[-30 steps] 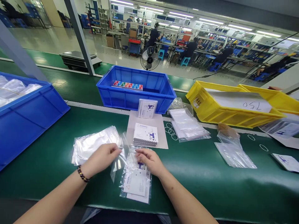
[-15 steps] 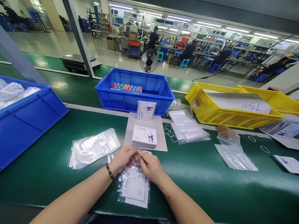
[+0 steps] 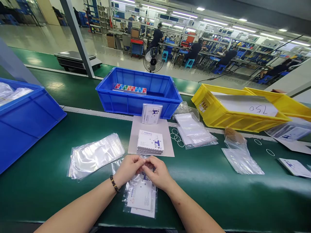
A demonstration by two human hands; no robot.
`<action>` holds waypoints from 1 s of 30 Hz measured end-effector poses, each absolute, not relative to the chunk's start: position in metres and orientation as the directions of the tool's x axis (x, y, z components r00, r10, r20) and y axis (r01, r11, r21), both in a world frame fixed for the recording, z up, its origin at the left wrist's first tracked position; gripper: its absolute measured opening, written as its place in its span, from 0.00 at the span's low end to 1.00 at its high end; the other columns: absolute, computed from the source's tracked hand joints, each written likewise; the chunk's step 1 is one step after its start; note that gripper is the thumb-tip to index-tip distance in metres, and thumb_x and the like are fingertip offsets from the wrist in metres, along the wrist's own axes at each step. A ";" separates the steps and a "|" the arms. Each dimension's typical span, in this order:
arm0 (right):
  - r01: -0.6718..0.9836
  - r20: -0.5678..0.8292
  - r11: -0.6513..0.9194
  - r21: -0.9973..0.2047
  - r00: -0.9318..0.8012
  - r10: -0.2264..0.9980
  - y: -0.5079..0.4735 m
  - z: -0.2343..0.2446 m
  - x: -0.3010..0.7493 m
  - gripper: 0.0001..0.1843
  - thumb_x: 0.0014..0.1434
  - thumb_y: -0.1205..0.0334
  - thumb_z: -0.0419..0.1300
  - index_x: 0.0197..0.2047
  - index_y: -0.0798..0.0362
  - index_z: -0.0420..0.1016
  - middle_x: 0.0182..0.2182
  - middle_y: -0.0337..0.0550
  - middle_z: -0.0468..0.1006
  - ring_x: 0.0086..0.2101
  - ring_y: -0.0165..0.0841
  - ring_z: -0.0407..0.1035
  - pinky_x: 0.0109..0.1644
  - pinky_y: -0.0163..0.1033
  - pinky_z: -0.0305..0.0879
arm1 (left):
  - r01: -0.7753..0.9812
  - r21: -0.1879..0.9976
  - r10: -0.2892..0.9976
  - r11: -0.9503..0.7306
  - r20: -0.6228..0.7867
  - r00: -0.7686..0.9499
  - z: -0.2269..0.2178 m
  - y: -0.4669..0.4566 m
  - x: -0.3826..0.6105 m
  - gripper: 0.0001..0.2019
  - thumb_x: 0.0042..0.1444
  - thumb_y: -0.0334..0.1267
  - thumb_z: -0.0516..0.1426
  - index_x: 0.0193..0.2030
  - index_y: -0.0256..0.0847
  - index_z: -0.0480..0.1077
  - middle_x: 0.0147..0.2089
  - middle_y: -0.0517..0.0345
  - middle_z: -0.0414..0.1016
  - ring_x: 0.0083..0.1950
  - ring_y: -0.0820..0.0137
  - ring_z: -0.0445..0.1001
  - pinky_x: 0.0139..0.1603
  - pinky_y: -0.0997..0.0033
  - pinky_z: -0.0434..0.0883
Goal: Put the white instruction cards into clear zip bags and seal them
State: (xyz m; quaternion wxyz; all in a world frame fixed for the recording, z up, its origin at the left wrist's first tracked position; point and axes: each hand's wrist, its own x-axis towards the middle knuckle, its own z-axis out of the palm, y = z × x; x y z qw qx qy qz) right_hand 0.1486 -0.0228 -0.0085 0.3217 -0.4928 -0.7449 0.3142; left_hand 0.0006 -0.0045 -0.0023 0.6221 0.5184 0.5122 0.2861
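My left hand (image 3: 128, 168) and my right hand (image 3: 159, 173) meet over the green belt, both pinching the top edge of a clear plastic bag (image 3: 142, 181). The bag hangs over a small pile of bagged white cards (image 3: 141, 200) near the front edge. Just beyond my fingers lies a stack of white printed cards (image 3: 150, 141) on a grey sheet (image 3: 167, 142). A pile of empty clear bags (image 3: 93, 155) lies to the left of my left hand.
A blue bin (image 3: 136, 94) with a colourful box stands behind, one card (image 3: 152, 113) leaning on it. Another blue bin (image 3: 24, 119) is at left, yellow bins (image 3: 233, 113) at right. More bags (image 3: 194, 131), rubber bands (image 3: 177, 136) and a loose bag (image 3: 239, 155) lie right. People sit at distant benches.
My left hand has brought the clear bag in from the left pile to meet my right hand. Both hands now pinch its top edge together over the bagged cards.
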 end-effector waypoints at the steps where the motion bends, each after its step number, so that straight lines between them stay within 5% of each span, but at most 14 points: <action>1: 0.532 0.155 0.299 -0.792 -0.299 0.942 -0.022 -0.008 0.148 0.05 0.53 0.65 0.52 0.28 0.53 0.68 0.24 0.41 0.70 0.26 0.31 0.64 0.31 0.35 0.59 | 0.209 0.944 0.897 0.256 -0.313 0.313 -0.003 -0.006 0.001 0.18 0.47 0.50 0.54 0.18 0.37 0.62 0.17 0.62 0.62 0.20 0.74 0.61 0.22 0.76 0.59; 9: 0.723 0.211 0.316 -0.614 -0.236 0.949 -0.023 -0.017 0.143 0.10 0.51 0.68 0.46 0.20 0.52 0.55 0.17 0.37 0.62 0.21 0.28 0.56 0.25 0.34 0.50 | 0.442 0.895 0.913 0.058 -0.227 0.339 -0.004 -0.010 0.002 0.15 0.49 0.42 0.49 0.16 0.38 0.57 0.18 0.63 0.61 0.22 0.74 0.57 0.24 0.75 0.54; 16: 0.841 0.413 0.400 -0.365 -0.238 0.879 -0.026 -0.028 0.134 0.11 0.52 0.70 0.46 0.20 0.52 0.55 0.18 0.39 0.62 0.22 0.30 0.56 0.27 0.36 0.49 | 0.387 0.898 0.889 0.210 -0.340 0.308 -0.004 -0.004 0.003 0.11 0.40 0.37 0.50 0.12 0.39 0.52 0.15 0.65 0.53 0.19 0.76 0.52 0.22 0.76 0.52; 24: 0.745 0.466 0.536 -0.397 -0.340 0.817 -0.021 -0.023 0.142 0.13 0.56 0.69 0.44 0.20 0.52 0.54 0.18 0.39 0.61 0.22 0.30 0.55 0.26 0.35 0.50 | 0.347 0.925 0.861 0.158 -0.301 0.410 -0.005 -0.005 -0.001 0.15 0.49 0.46 0.47 0.18 0.39 0.58 0.17 0.63 0.61 0.20 0.74 0.59 0.23 0.75 0.57; 30: 0.825 0.423 0.386 -0.412 -0.202 0.883 -0.016 -0.028 0.145 0.13 0.53 0.71 0.45 0.20 0.52 0.53 0.18 0.39 0.60 0.22 0.30 0.55 0.26 0.35 0.50 | 0.479 0.877 0.858 0.025 -0.265 0.439 -0.005 -0.007 0.000 0.14 0.49 0.42 0.47 0.16 0.39 0.57 0.18 0.62 0.60 0.22 0.74 0.58 0.23 0.76 0.54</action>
